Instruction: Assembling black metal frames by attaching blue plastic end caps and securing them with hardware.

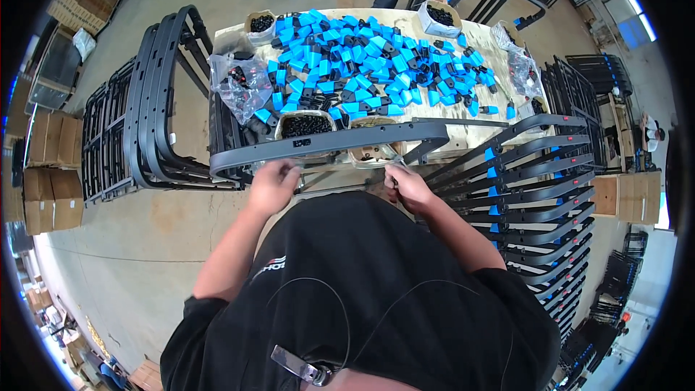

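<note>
Hands [271, 185] [407, 185] curled (knuckles up), under black frame [326, 141]

Workshop floor with a crowded bench and stacked frames

A bare concrete floor [145, 246] runs under a wooden table [478, 32] at the far side. Black frames [145, 101] lean in a stack at left, more racked at right [536, 195]. Cardboard boxes [51, 181] line the far left edge; a bright window [637, 18] glows at far right.

The wooden table [483, 35] carries a pile of blue clips [362, 65], open boxes of black screws [305, 126], clear bags of parts [241, 81], and a curved black frame [326, 142] along its near edge.
</note>
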The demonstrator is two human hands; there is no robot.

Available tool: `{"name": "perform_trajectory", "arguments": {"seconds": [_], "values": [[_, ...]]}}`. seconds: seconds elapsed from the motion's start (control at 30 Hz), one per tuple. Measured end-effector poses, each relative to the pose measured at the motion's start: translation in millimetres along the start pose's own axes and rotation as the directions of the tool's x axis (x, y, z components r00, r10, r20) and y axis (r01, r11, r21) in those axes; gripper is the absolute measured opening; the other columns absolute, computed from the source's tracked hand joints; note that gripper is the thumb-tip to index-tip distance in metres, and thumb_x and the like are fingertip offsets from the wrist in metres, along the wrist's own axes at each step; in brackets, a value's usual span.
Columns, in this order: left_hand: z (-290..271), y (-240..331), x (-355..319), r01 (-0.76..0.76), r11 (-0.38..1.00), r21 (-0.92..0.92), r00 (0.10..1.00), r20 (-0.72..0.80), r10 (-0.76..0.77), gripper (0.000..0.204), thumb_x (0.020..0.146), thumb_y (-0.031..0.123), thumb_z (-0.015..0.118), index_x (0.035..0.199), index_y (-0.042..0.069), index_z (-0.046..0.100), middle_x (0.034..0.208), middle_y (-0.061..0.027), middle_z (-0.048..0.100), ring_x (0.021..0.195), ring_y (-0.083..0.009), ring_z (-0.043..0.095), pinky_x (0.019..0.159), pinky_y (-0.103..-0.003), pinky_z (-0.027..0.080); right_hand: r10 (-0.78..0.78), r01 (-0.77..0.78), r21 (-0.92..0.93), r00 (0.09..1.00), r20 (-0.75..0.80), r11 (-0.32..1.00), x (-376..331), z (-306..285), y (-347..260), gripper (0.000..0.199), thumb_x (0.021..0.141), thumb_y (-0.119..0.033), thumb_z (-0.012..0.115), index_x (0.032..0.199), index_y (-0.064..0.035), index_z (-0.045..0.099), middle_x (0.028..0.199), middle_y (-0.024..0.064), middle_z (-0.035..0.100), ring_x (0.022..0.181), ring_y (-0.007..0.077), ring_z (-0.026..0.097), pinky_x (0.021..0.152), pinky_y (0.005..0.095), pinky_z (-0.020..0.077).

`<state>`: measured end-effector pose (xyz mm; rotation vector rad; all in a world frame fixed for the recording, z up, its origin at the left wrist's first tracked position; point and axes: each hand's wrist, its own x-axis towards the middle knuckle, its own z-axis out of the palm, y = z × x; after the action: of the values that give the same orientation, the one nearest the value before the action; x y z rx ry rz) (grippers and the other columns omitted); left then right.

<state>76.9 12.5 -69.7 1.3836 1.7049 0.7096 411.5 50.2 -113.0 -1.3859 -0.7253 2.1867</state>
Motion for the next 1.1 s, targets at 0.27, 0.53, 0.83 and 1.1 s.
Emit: {"name": "perform_trajectory", "arguments": {"seconds": [0.27, 0.53, 0.83, 1.1], "values": [[90, -63, 142, 0.018, 0.856, 0.517, 0.979, -0.182, 0.089, 0.042, 0.086, 0.027, 0.07, 0.115, -0.002, 0.066, 0.119, -0.0203, 0.064, 0.117, -0.0393, 0.058, 0.101, -0.049, 0.048, -0.016, -0.027, -0.221, 0.982, -0.19, 0.975, -39, -20, 11, 0.029, 0.1, -0.032, 0.062, 0.083, -0.0106, 0.055, 0.07, -0.002, 0.05, 0.06, 0.0096, 0.045, 0.054, 0.0289, 0.0357], [105, -81, 174, -0.049, 0.76, 0.648, 0.99, -0.066, 0.121, 0.026, 0.091, 0.024, 0.062, 0.1, 0.0, 0.067, 0.105, -0.0232, 0.068, 0.099, -0.04, 0.068, 0.086, -0.051, 0.056, -0.117, 0.038, -0.219, 0.924, -0.364, 0.975, -67, -70, 61, 0.03, 0.097, -0.033, 0.067, 0.083, -0.0076, 0.061, 0.071, -0.0021, 0.053, 0.063, 0.0087, 0.045, 0.057, 0.0277, 0.0372], [93, -68, 163, -0.105, 0.699, 0.708, 0.987, -0.012, 0.161, 0.029, 0.089, 0.028, 0.06, 0.093, 0.002, 0.071, 0.103, -0.0195, 0.07, 0.099, -0.0373, 0.067, 0.086, -0.048, 0.056, -0.148, 0.014, -0.296, 0.889, -0.434, 0.955, -69, -50, 47, 0.028, 0.096, -0.031, 0.068, 0.082, -0.0081, 0.06, 0.07, -0.0019, 0.052, 0.062, 0.0092, 0.046, 0.056, 0.0284, 0.0382], [74, -96, 127, -0.263, 0.762, 0.592, 0.952, 0.029, 0.306, 0.034, 0.089, 0.036, 0.063, 0.091, 0.003, 0.072, 0.094, -0.0208, 0.072, 0.096, -0.0397, 0.068, 0.086, -0.047, 0.054, -0.112, 0.101, -0.054, 0.965, -0.239, 0.993, -41, -7, 4, 0.024, 0.1, -0.027, 0.064, 0.085, -0.01, 0.055, 0.069, -0.002, 0.049, 0.058, 0.0094, 0.045, 0.054, 0.0291, 0.0375]]}}
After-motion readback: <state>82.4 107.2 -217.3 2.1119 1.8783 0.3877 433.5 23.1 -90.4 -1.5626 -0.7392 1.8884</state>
